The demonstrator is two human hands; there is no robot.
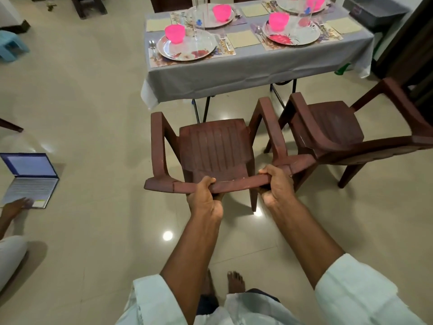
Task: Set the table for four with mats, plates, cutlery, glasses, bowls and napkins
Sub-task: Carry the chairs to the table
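My left hand (204, 200) and my right hand (274, 184) both grip the top rail of a brown plastic chair (215, 148) that faces the table. The table, under a grey cloth (246, 69), carries floral mats, patterned plates (187, 46), pink bowls (174, 32), clear glasses (199, 39), cutlery (152, 49) and pale napkins (242, 38). The near left setting lies straight ahead of the chair.
A second brown chair (337, 132) stands to the right, touching the first one's armrest. An open laptop (28, 177) lies on the tiled floor at left under another person's hand (16, 205). A blue stool (10, 45) stands far left.
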